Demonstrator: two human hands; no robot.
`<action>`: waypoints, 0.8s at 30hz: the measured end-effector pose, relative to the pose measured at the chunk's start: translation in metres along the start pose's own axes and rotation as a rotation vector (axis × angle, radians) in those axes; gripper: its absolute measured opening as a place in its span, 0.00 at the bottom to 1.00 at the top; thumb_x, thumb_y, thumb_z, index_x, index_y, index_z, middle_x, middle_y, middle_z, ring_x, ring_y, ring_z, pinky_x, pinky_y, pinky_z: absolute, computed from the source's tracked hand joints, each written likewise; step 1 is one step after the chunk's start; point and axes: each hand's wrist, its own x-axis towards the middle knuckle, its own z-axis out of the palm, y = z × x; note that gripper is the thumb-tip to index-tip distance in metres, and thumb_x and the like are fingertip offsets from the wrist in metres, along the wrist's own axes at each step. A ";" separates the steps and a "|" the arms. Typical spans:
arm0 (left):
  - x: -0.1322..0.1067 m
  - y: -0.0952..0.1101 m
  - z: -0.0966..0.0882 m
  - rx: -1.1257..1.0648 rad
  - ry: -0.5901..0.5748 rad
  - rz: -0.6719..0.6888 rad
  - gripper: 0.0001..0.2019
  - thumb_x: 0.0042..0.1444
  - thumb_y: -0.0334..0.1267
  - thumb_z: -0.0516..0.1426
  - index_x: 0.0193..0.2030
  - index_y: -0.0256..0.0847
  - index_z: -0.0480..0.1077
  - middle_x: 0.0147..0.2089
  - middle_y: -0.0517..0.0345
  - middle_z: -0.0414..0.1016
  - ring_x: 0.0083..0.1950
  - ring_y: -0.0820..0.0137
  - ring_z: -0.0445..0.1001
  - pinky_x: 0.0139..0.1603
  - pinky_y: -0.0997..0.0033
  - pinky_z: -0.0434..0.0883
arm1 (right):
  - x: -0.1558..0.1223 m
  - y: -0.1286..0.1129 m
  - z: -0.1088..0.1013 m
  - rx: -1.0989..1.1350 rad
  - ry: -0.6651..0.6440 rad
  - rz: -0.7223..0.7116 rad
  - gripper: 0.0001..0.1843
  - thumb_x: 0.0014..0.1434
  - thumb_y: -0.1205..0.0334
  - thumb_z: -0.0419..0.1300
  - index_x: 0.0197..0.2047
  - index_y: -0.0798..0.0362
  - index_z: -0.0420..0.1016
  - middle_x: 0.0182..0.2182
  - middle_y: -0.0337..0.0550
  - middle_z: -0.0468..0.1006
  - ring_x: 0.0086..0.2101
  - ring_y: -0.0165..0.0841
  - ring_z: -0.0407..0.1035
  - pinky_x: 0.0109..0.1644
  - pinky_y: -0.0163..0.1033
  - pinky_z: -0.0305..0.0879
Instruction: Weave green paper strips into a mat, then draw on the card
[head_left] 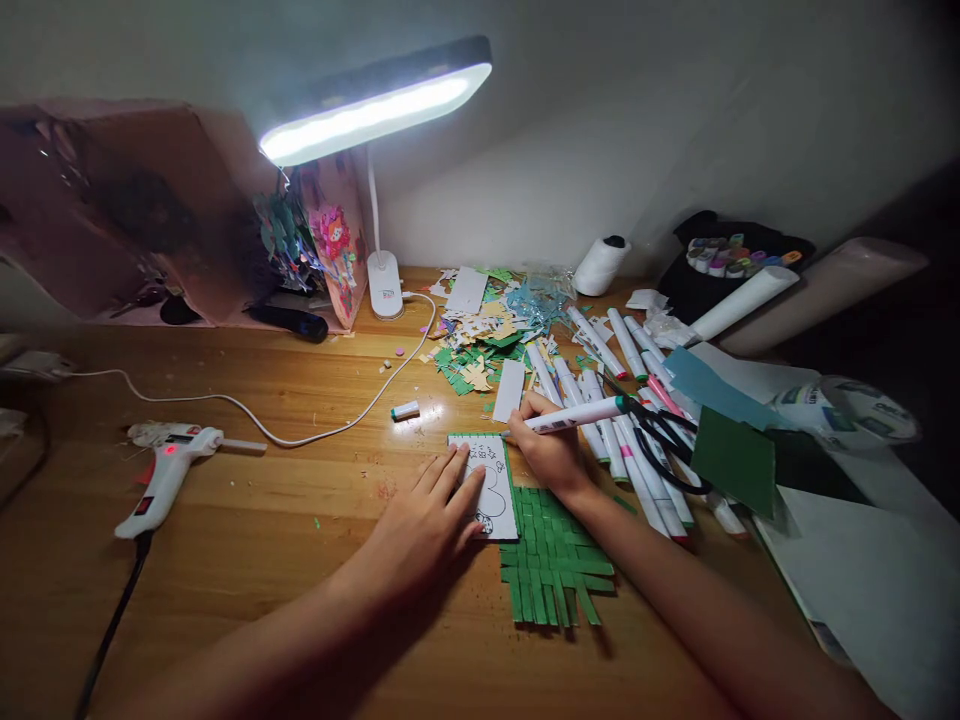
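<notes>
A small white card (499, 512) with black line drawings and a green border along its top and right edges lies on the table. My left hand (431, 510) rests flat on its left part, fingers spread, covering some of the drawing. In my right hand (551, 450) is a white marker (577, 413), its tip by the card's top right corner and its green end pointing right. Partly beneath my right wrist lies a mat of woven green paper strips (551, 560). A loose marker cap (405, 410) sits beyond my left hand.
A hot glue gun (169, 470) with a red light lies at left. Paper scraps (487, 340) are heaped at the back under the lit lamp (382, 105). Several markers (637, 470), black-handled scissors (667, 440) and a tape roll (847, 412) crowd the right. A white cable (300, 440) crosses the table.
</notes>
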 end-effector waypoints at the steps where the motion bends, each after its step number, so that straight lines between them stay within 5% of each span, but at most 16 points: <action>1: 0.000 0.000 0.000 0.004 -0.006 0.003 0.23 0.64 0.43 0.50 0.63 0.33 0.58 0.66 0.36 0.57 0.65 0.51 0.58 0.60 0.50 0.63 | 0.000 0.000 0.000 -0.009 0.007 0.005 0.16 0.52 0.65 0.53 0.18 0.50 0.49 0.16 0.30 0.52 0.20 0.27 0.50 0.26 0.35 0.49; 24: 0.001 0.002 0.000 0.016 -0.005 0.001 0.23 0.61 0.37 0.53 0.62 0.32 0.59 0.66 0.34 0.57 0.64 0.49 0.59 0.59 0.48 0.64 | 0.000 0.002 0.003 -0.071 0.020 0.011 0.15 0.51 0.65 0.52 0.19 0.49 0.49 0.16 0.30 0.51 0.20 0.28 0.51 0.26 0.35 0.48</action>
